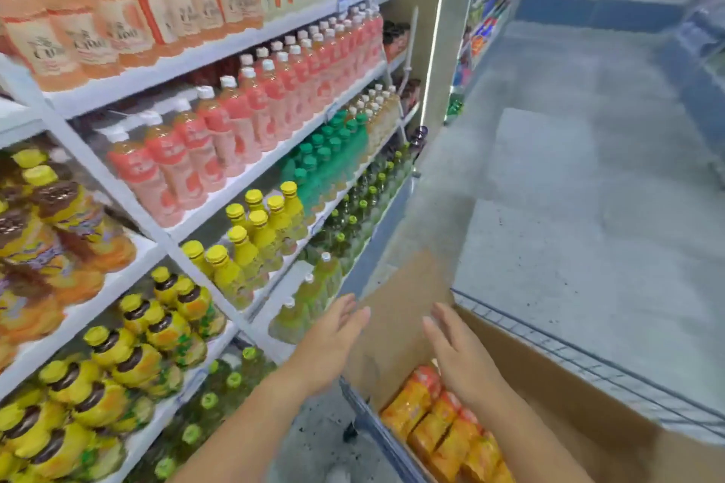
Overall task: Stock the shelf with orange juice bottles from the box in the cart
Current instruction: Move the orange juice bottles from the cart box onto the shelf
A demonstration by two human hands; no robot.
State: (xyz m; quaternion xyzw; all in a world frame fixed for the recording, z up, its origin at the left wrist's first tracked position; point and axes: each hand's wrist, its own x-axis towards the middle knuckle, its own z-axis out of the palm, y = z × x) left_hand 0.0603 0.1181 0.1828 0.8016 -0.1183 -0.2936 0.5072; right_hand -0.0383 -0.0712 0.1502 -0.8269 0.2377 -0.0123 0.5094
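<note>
The box (510,376) sits in the cart (365,416) at the near edge of view, its flaps up, and orange-labelled juice bottles (443,427) fill the part of it that shows, packed tight in rows. Both hands hover over the box with fingers spread and nothing in them: the left hand (329,341) above its left wall, the right hand (459,353) over the bottles nearest the far flap, not clearly touching them.

Judging by the full rows, little or nothing has left the box, so most of the stocking looks still to do; the next step is likely to take hold of a bottle or two. Which shelf slot is meant for them cannot be told.

Left of the box stands the shelf (219,51), already crowded: yellow-capped bottles (251,231) on the level nearest it, pink-labelled ones (235,129) a level up, green-capped ones (329,153) farther along, and big pale-orange bottles (117,12) on top. Their labels carry writing, but blur leaves it unreadable; the bottles in the box show no legible brand either. Beyond the box lies bare grey floor (569,188).
</note>
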